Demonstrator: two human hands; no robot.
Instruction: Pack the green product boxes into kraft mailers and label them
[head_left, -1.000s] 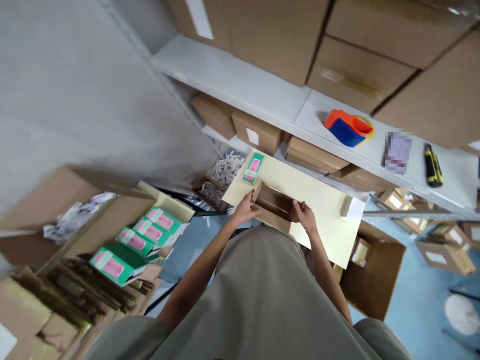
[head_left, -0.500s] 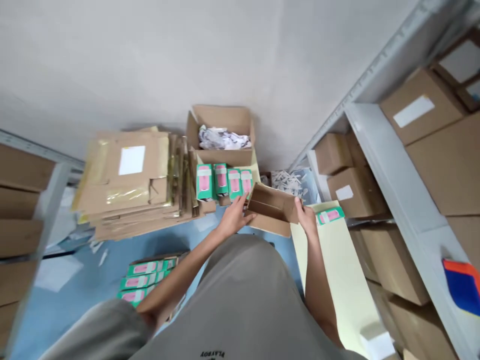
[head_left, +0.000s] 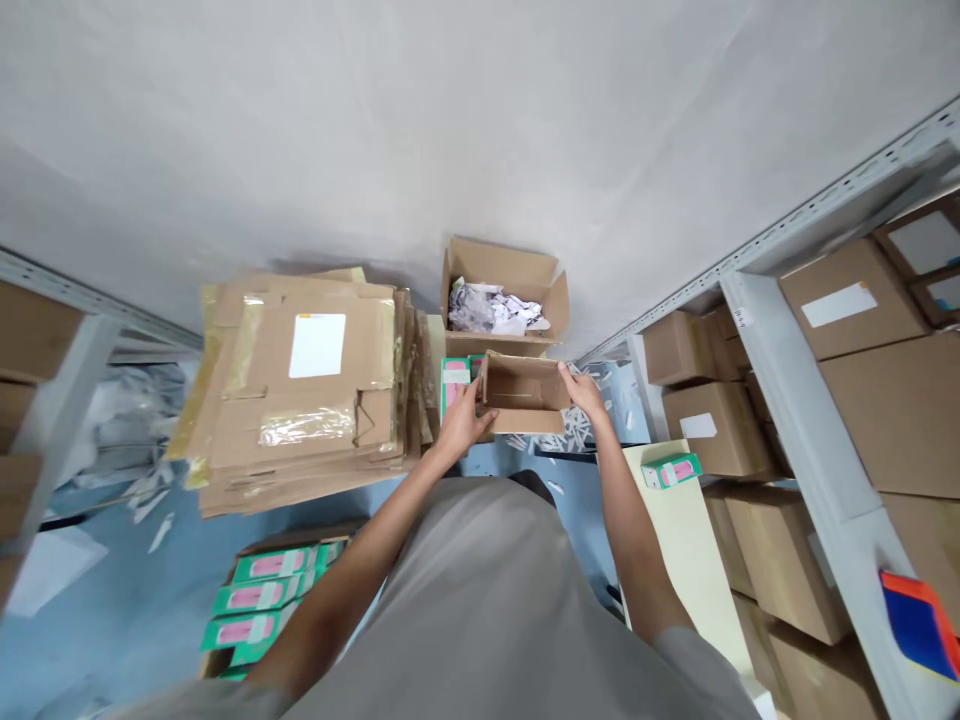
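Between my two hands is an open cardboard box (head_left: 525,393), its inside bare and its near flap folded outward. My left hand (head_left: 463,425) grips its left side, with the thumb over the near flap. At the right end, my right hand (head_left: 583,390) clasps the box's edge. Green and pink packages (head_left: 454,378) stand just behind the held box, partly hidden by it. Behind them is a larger open carton (head_left: 501,262) with crumpled paper (head_left: 491,308) inside.
Flattened cardboard (head_left: 300,340) is piled on the left. A box of green packages (head_left: 255,600) sits at lower left. One green package (head_left: 671,470) lies on a pale yellow surface (head_left: 679,545). Shelves of cartons (head_left: 795,530) stand at right; white scraps (head_left: 574,430) lie beyond my right hand.
The view has shifted. The held box has moved in front of the green packages and now hides most of them, and it sits more level. Both hands keep hold of it.
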